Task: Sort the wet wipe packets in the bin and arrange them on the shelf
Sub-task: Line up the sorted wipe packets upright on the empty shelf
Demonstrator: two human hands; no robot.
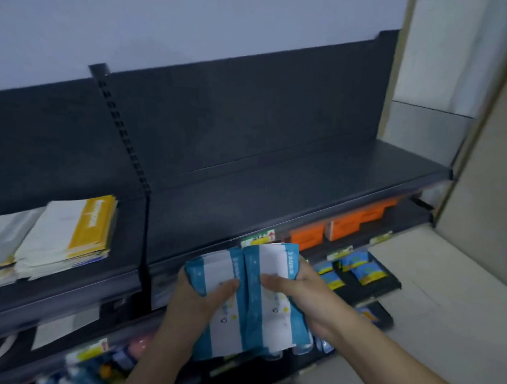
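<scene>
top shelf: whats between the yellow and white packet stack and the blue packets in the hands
In the head view, only bare dark top shelf separates the yellow-and-white stack from the blue packets; a slotted upright stands behind.

Two packet bundles (248, 300) were held side by side before the shelf's (276, 196) front edge. Stacked packets (66, 235) were positioned at its left end.

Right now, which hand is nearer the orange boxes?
Right. The right hand sits just below-left of the orange boxes; the left hand is farther left, across the blue packets.
</scene>
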